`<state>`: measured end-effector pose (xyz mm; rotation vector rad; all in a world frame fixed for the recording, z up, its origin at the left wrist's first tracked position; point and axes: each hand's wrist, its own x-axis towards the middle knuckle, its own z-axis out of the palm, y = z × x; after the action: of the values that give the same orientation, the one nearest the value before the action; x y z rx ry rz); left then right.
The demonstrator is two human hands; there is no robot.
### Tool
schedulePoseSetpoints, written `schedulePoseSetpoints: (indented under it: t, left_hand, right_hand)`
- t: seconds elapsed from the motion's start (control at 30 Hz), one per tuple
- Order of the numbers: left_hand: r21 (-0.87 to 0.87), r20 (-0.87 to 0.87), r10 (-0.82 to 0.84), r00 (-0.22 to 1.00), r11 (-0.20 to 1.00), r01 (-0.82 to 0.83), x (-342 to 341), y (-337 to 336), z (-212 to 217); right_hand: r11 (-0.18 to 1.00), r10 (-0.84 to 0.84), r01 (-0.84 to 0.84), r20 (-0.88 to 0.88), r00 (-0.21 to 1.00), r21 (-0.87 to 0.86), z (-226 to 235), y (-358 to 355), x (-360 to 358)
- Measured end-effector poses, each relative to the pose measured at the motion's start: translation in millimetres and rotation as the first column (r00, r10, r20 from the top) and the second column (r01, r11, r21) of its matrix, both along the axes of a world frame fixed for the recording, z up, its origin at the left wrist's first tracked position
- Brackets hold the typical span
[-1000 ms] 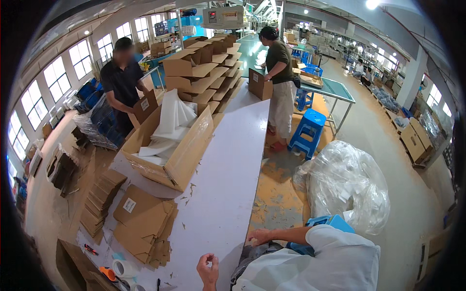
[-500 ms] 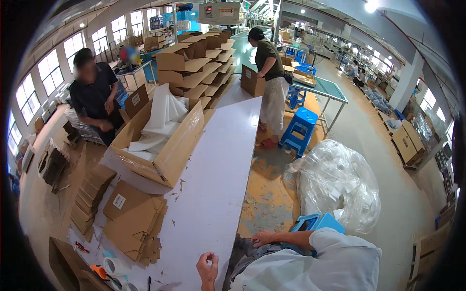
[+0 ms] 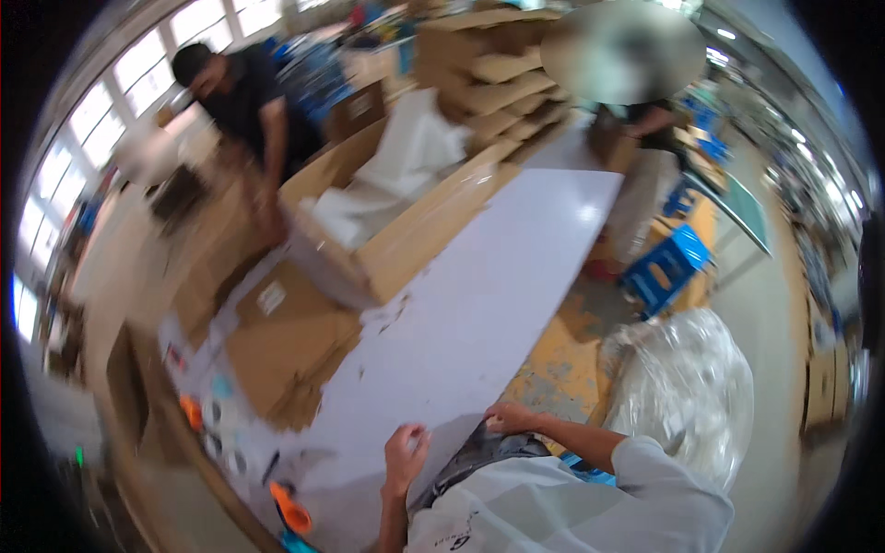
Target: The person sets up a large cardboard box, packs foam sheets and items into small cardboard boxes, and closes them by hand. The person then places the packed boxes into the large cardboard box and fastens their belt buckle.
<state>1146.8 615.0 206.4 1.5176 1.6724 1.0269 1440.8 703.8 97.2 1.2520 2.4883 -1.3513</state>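
My left hand (image 3: pixel 407 453) hovers over the near end of the white tabletop (image 3: pixel 442 323), fingers curled in and nothing visible in them. Close to my waist, by the table's edge, my right hand (image 3: pixel 507 417) is loosely closed and appears to hold nothing. Left of my hands lies a stack of flattened cardboard boxes (image 3: pixel 290 336) with a white label. Beyond it stands a large open carton (image 3: pixel 433 226) holding white foam sheets (image 3: pixel 406 157). Near the lower left are an orange-handled tape dispenser (image 3: pixel 290 509) and a dark pen (image 3: pixel 271 466). Motion blurs the picture.
Across the table a person in dark clothes (image 3: pixel 249 101) leans toward the carton's near end. Another person (image 3: pixel 645 184) stands at the far right side, beside stacked open boxes (image 3: pixel 489 69). A blue stool (image 3: pixel 666 272) and a large clear plastic bag (image 3: pixel 682 396) are to the right.
The view has swung left, so the table and carton appear farther right. The person across the table has bent down and reached toward the flat cardboard. My hands keep much the same pose.
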Motion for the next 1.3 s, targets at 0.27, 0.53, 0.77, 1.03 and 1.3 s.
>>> schedulePoseSetpoints:
  t: [0.27,0.53,0.77,1.03,1.3]
  left_hand:
    - [-0.076,-0.023,0.123,0.992,0.989,-0.125,28,18,5]
    - [-0.087,-0.035,0.336,0.941,0.937,-0.338,56,9,-5]
    - [-0.171,-0.022,0.451,0.893,0.878,-0.447,70,-3,-1]
    - [-0.152,-0.031,0.441,0.897,0.885,-0.440,51,-6,-6]
    - [-0.105,-0.023,0.396,0.918,0.912,-0.396,6,-20,-12]
  right_hand:
    - [0.976,0.180,-0.187,-0.076,0.981,-0.110,0,49,-1]
    - [0.941,0.142,-0.188,-0.173,0.975,-0.282,8,93,-16]
    - [0.895,0.347,-0.374,-0.147,0.926,-0.242,16,113,-44]
    - [0.889,0.340,-0.372,-0.159,0.927,-0.268,13,103,-52]
    - [0.916,0.277,-0.300,-0.119,0.953,-0.268,3,78,-57]
